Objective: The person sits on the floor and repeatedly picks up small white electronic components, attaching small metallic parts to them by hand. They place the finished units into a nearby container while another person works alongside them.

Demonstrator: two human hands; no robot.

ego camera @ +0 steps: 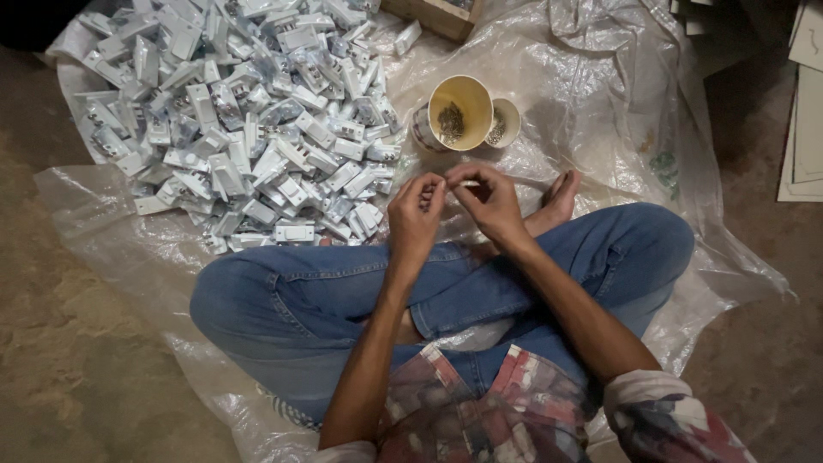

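**Both hands pinched on one small white part**

From the head camera I look down on a clear plastic sheet (600,94) spread over the floor, and I sit cross-legged on it in jeans (300,300). On the sheet's left side lies a big pile (240,111) of white plastic parts, heaped loosely and reaching almost to my left knee. Just right of the pile, ahead of my hands, two cups tip toward me: the larger cup (454,111) and, touching its right side, the smaller cup (504,123). Both hold small dark metal bits that are too fine for me to make out.

My hands meet above my crossed shins, just below the cups. My left hand (416,219) has its fingers curled inward, with thumb and forefinger pinched at the left end of a small white part (469,183). My right hand (493,201) grips the same part from the other side, fingertips closed tight on it and the remaining fingers folded. The part lies roughly level between the two hands, clear of the sheet.
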